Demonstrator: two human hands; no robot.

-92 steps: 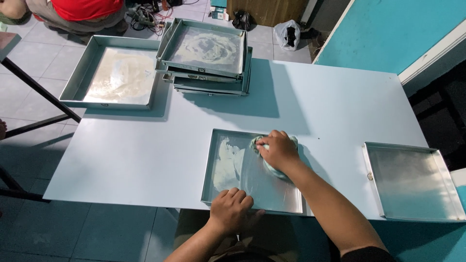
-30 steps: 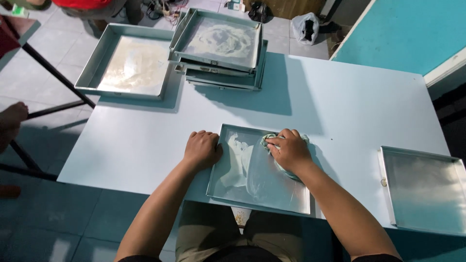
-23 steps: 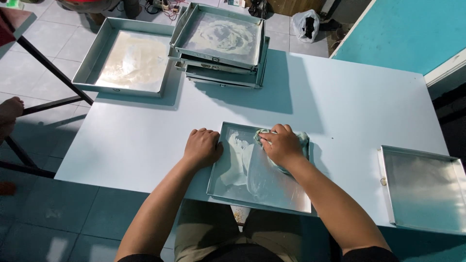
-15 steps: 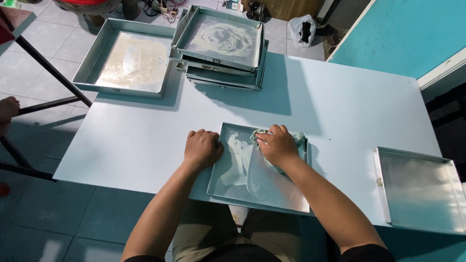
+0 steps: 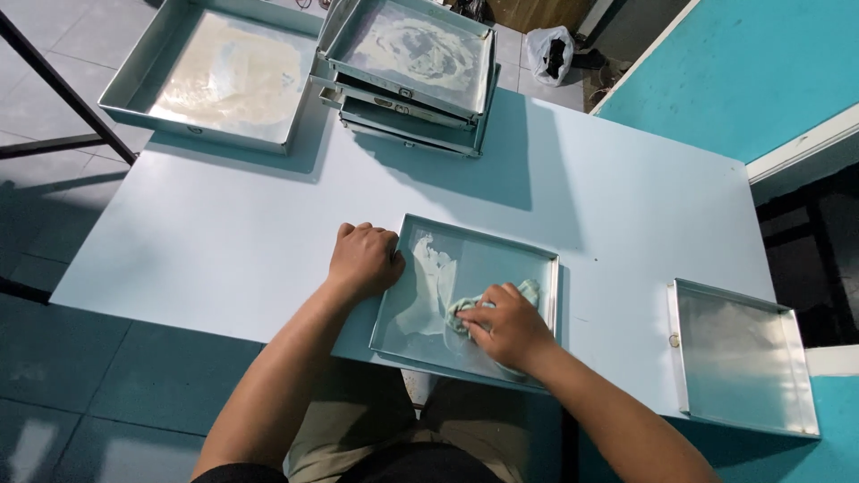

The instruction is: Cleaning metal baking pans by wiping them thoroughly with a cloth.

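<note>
While the left hand (image 5: 362,259) gripped the tray's (image 5: 528,259) left rim, the right hand (image 5: 508,327) pressed a cloth (image 5: 530,289) at its right side.

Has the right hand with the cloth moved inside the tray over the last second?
Yes. The right hand and cloth slid from the tray's far right corner toward its near edge, closer to the person.
</note>
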